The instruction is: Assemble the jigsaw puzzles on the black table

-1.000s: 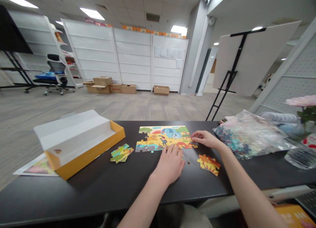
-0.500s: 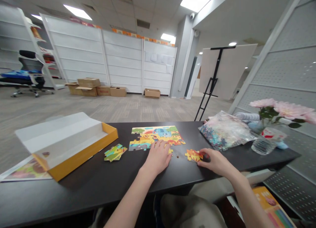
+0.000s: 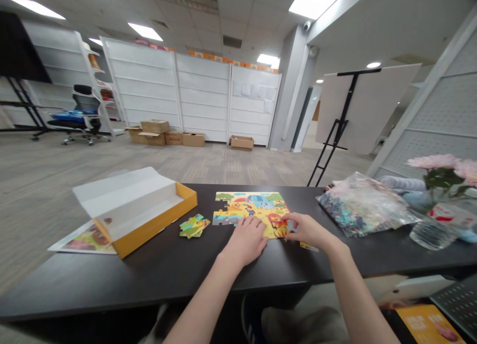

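Trousers [image 3: 307, 326] seem greyish, the striped shoe [image 3: 248, 319] dark.

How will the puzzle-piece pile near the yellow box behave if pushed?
The piled pieces would probably spread, since they overlap. They look flat and thin, so likely light and unlikely to roll. The smooth-looking tabletop may let them slide.

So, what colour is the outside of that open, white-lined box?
Orange-yellow; the box front shows best in the head view.
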A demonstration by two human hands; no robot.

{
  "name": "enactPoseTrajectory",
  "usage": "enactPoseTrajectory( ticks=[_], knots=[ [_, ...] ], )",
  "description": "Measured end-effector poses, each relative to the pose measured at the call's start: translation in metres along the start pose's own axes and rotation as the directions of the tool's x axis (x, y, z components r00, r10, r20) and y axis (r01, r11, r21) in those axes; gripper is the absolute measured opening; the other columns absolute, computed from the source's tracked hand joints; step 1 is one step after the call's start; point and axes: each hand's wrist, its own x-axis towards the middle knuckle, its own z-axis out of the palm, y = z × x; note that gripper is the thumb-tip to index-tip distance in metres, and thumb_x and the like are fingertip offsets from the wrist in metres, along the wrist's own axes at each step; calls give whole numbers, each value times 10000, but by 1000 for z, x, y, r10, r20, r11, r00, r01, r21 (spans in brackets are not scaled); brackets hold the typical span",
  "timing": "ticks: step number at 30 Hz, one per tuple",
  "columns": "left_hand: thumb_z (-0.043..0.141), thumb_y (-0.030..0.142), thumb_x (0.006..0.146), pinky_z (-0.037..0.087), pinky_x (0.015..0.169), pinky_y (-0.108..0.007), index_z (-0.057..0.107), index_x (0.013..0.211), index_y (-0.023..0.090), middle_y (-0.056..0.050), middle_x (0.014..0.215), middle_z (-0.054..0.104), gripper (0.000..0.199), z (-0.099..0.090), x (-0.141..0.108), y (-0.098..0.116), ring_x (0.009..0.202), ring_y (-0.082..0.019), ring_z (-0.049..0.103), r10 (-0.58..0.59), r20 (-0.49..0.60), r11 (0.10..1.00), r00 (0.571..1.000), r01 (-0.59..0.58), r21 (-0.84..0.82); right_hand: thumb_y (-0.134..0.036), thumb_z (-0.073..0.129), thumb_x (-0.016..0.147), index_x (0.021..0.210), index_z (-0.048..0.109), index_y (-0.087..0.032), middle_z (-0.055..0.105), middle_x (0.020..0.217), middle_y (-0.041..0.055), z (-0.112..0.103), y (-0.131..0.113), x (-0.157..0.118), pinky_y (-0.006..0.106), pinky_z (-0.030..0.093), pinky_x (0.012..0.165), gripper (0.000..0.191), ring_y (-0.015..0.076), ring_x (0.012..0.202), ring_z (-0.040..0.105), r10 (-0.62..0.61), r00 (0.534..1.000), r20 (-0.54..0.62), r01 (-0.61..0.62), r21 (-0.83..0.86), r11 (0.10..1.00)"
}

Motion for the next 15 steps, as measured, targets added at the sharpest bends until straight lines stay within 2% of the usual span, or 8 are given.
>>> enactPoseTrajectory(
  ticks=[3, 6, 9, 12, 15],
  knots=[
    [499, 343, 973, 406, 1031, -422, 606, 1165, 190, -104, 1200, 647, 267, 3, 5, 5, 1167, -267, 551, 37, -2, 999, 999, -37, -3, -214, 775, 670, 1067, 761, -223, 741, 1015, 37, 7, 2, 6, 321, 540, 752, 397, 175, 740, 628, -29, 998, 57, 25, 55, 998],
    [498, 358, 980, 412, 1018, -426, 608, 1161, 187, -100, 1181, 662, 273, 5, 9, 10, 1138, -267, 573, 56, 16, 998, 998, -56, -9, -192, 740, 688, 1066, 765, -247, 732, 1114, 33, 10, 6, 4, 322, 553, 782, 384, 169, 767, 640, -22, 998, 62, 16, 100, 995],
    [491, 370, 990, 422, 1009, -401, 602, 1183, 201, -84, 1194, 666, 279, 7, 9, 13, 1141, -255, 574, 65, 14, 997, 998, -65, -30, -189, 704, 714, 1091, 766, -244, 706, 1215, 63, 14, 6, 1, 338, 556, 838, 386, 222, 958, 673, -23, 999, 45, 16, 143, 990],
    [481, 352, 999, 420, 1019, -386, 587, 1231, 221, -66, 1219, 662, 287, 6, 7, 15, 1162, -243, 561, 80, 9, 996, 997, -79, -38, -170, 665, 742, 1087, 772, -231, 689, 1262, 97, 18, 7, -2, 365, 533, 936, 366, 273, 1181, 626, -43, 999, 12, 41, 170, 985],
    [470, 341, 1006, 403, 1048, -395, 587, 1249, 243, -57, 1237, 656, 287, 5, 5, 15, 1201, -247, 540, 90, 16, 995, 996, -89, -40, -133, 633, 751, 1073, 776, -223, 704, 1235, 107, 21, 10, -4, 389, 507, 991, 363, 278, 1204, 622, -40, 999, -11, 41, 162, 986]
  ],
)
